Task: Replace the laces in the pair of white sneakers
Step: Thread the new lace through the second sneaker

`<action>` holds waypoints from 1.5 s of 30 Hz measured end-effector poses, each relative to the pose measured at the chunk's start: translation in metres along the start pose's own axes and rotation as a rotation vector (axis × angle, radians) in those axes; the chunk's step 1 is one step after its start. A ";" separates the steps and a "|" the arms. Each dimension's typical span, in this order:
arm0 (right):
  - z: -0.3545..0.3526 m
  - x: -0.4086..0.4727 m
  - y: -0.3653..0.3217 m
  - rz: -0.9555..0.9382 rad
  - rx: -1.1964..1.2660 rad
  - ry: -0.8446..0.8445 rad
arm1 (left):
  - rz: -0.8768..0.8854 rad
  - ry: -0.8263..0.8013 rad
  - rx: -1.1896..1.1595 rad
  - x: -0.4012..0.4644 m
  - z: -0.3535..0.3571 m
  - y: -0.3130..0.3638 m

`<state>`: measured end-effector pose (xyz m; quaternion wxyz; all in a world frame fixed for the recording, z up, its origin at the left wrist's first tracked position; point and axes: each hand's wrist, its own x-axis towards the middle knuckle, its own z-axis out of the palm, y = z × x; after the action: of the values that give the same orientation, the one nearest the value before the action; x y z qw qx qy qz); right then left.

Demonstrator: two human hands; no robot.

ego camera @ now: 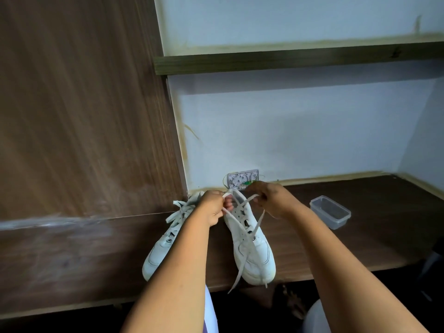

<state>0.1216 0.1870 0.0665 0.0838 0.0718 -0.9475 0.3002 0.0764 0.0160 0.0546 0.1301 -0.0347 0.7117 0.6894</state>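
I see both of my forearms rising from the bottom edge toward the frame's middle, bare, converging over the shoes. My left hand [212, 207] sits just left of centre, fingers curled and pinching a loop of the white lace [249, 227] at the collar of the right-hand shoe. My right hand [271, 200], just right of centre, is curled too, gripping the other strand of that lace, which runs taut from the hand down to the eyelets.

I count 2 white sneakers on the brown wooden desk [360, 236]. The left sneaker [165, 243] lies lower left of centre, partly behind my left forearm, its long axis slanting from toe at lower left to collar at upper right, its laces [179, 210] splayed loosely. The right sneaker [252, 246] lies at centre, long axis near vertical in the frame, toe toward me at the desk's front edge, heel toward the wall. 2 loose lace ends trail past its toe over the edge.

Right of my hands stands 1 clear plastic container [330, 212]. Behind the hands, against the wall, is 1 small white box [242, 179].
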 end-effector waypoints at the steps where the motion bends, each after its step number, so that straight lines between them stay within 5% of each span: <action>1: 0.000 0.000 0.000 -0.025 0.031 0.019 | 0.037 0.005 0.059 -0.001 0.004 0.001; 8: 0.005 0.010 -0.002 -0.108 0.090 0.110 | 0.240 -0.182 0.605 0.002 0.024 -0.003; 18: 0.024 0.027 0.021 0.082 0.247 0.358 | 0.773 0.108 0.956 0.012 0.020 -0.018; 24: 0.033 0.028 0.027 0.157 0.185 0.279 | 0.873 0.216 0.906 0.021 0.020 -0.024; 26: 0.038 0.025 0.029 0.192 0.139 0.291 | 0.818 0.228 0.898 0.018 0.019 -0.020; 28: 0.038 0.021 0.026 0.152 0.071 0.338 | 0.585 0.213 0.858 0.015 0.017 -0.014; 31: 0.033 0.011 0.013 0.028 0.203 0.175 | 0.206 0.068 0.474 0.013 0.017 -0.007; 33: 0.035 0.006 0.007 -0.015 0.315 0.097 | 0.104 -0.022 0.293 0.008 0.015 -0.006; 36: 0.039 0.003 0.007 0.011 0.336 0.226 | 0.058 -0.116 0.079 0.000 0.014 -0.003; 40: 0.034 -0.001 0.009 0.023 0.271 0.332 | 0.131 -0.097 0.149 -0.002 0.007 -0.005; 45: 0.029 -0.004 0.018 0.012 0.152 0.209 | 0.121 -0.172 0.090 0.000 0.002 -0.009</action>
<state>0.1184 0.1856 0.0323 0.1745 0.0405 -0.9085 0.3775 0.0788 0.0178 0.0461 0.1500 0.0736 0.7289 0.6639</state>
